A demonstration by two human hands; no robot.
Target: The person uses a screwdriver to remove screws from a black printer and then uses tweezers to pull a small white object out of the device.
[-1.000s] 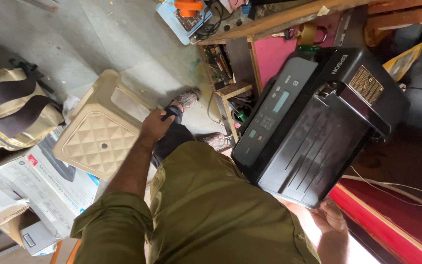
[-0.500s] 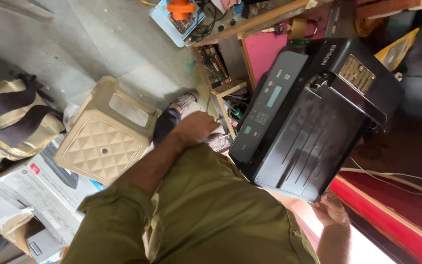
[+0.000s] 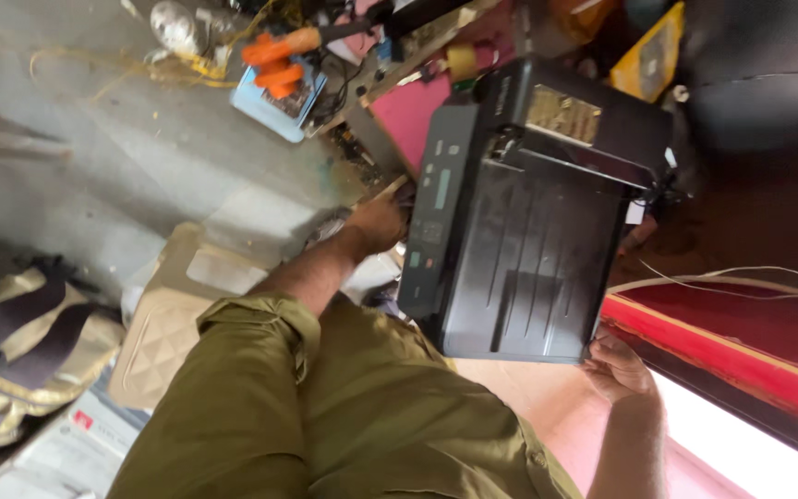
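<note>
A large black printer [image 3: 528,240] fills the middle of the view and is tilted. My left hand [image 3: 376,222] reaches out from an olive sleeve and grips the printer's left side, next to its control panel; the fingertips are hidden behind that edge. My right hand [image 3: 616,370] holds the printer's lower right corner, with the fingers curled against the casing. My olive-clad body [image 3: 362,416] takes up the lower middle of the view.
A beige plastic stool [image 3: 173,323] stands on the grey floor at the left, beside a gold and brown bag [image 3: 20,356]. Orange tools on a blue tray [image 3: 279,79] and a cluttered wooden shelf [image 3: 417,55] lie above. A red-edged surface [image 3: 741,342] runs along the right.
My left hand has left the floor beside the stool and moved right onto the printer's side. The right hand stays at the printer's corner. The view has moved closer.
</note>
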